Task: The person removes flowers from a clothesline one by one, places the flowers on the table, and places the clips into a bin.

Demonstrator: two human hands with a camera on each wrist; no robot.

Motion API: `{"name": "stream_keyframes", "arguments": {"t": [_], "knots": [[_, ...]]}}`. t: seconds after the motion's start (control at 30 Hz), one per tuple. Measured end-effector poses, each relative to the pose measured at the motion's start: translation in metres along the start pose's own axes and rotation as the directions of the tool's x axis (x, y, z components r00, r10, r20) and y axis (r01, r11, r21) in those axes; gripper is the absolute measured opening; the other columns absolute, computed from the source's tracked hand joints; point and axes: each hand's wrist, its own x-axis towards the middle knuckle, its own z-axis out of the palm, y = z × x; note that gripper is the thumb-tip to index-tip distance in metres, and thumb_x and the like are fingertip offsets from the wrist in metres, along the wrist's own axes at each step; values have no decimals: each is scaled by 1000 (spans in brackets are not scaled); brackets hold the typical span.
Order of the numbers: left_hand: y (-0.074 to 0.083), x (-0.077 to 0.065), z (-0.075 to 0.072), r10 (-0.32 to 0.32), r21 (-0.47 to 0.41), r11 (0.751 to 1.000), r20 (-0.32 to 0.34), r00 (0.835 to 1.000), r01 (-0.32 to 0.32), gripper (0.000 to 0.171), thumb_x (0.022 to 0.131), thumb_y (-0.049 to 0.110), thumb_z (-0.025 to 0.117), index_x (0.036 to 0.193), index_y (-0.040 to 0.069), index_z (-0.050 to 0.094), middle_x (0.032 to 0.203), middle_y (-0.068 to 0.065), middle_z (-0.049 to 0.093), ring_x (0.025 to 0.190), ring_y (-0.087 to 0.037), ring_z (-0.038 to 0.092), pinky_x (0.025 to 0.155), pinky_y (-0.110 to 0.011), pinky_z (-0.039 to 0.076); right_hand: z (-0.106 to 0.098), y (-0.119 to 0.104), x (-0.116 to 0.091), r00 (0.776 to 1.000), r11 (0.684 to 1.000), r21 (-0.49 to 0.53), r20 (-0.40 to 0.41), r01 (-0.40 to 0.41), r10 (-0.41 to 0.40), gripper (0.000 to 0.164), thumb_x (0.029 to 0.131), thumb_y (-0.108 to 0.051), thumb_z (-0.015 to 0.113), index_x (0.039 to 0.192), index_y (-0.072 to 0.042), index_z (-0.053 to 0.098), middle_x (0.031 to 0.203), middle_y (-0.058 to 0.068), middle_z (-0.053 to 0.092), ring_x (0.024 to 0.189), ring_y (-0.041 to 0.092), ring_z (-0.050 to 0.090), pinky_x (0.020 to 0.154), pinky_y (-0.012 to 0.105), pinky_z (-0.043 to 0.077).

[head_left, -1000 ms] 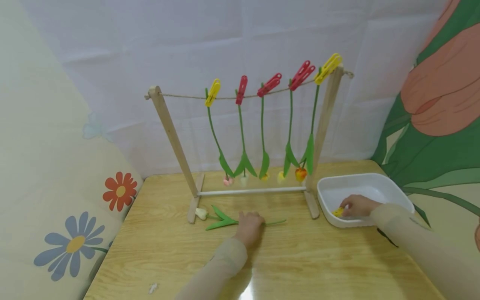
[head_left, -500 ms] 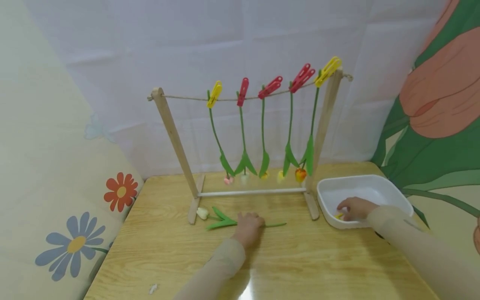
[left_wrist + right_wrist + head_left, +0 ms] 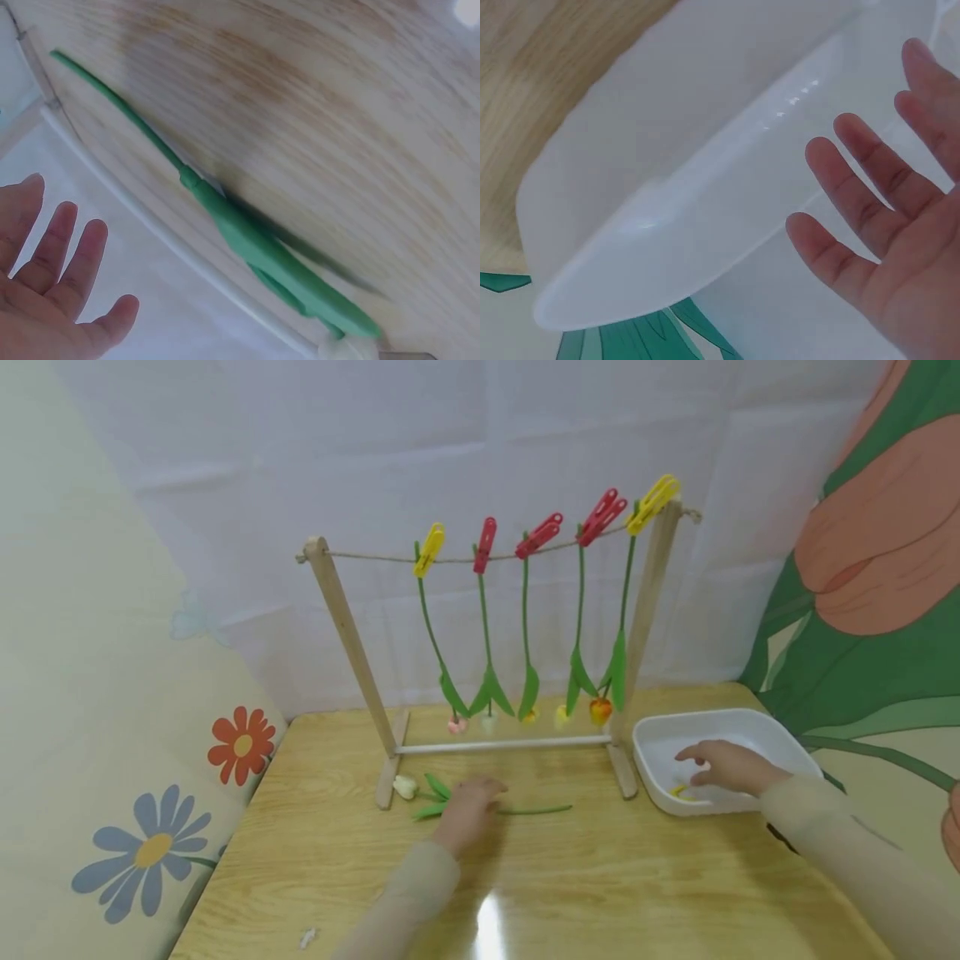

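An artificial white tulip lies on the wooden table, its stem pointing right. My left hand is over its leaves; the left wrist view shows the fingers spread and apart from the tulip. At the right, my right hand is over a white plastic basin, fingers extended and holding nothing. Beneath its fingertips a yellow clothespin lies in the basin, partly hidden. In the right wrist view, my right hand shows loosely spread fingers beside the basin's wall.
A wooden rack stands behind, with a rope strung across its posts. Several tulips hang upside down from it by red and yellow clothespins. A small white scrap lies near the table's front left.
My left hand has lifted and shifted left along the tulip, from stem to leaves. My right hand has let go of the yellow clothespin, which lies in the basin, and its fingers have straightened.
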Motion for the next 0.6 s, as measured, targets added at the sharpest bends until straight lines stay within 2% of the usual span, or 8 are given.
{"name": "stream_keyframes", "arguments": {"t": [0.1, 0.27, 0.5, 0.6], "knots": [[0, -2, -8, -31, -31, 999, 0, 1000, 31, 26, 83, -3, 70, 108, 2, 68, 109, -12, 68, 102, -31, 63, 87, -53, 49, -5, -7, -4, 1000, 1000, -9, -14, -5, 4, 35, 82, -12, 75, 111, 7, 66, 92, 12, 66, 84, 28, 61, 73, 46, 53], [-3, -4, -17, -82, -71, 994, 0, 997, 82, 28, 86, -2, 69, 113, 1, 67, 112, -15, 67, 104, -33, 62, 91, -57, 48, -8, -18, -11, 999, 1000, -24, -45, -4, 3, 35, 84, -12, 74, 111, 7, 66, 95, 14, 67, 87, 32, 63, 77, 50, 53], [-4, -2, -31, -52, -68, 997, -100, 994, 46, 26, 86, -2, 70, 112, -1, 67, 108, -15, 68, 97, -30, 65, 85, -44, 55, -11, -30, -19, 993, 999, -48, -121, 12, -18, 32, 87, -14, 72, 110, 8, 66, 92, 13, 67, 86, 32, 63, 75, 49, 53], [-1, 0, -36, -66, -87, 995, -133, 989, 54, 25, 86, -3, 69, 111, -2, 67, 107, -17, 68, 98, -31, 65, 85, -43, 55, -13, -35, -22, 990, 999, -47, -142, 14, -21, 34, 87, -15, 71, 111, 8, 65, 92, 14, 67, 86, 33, 63, 75, 49, 53]]}}
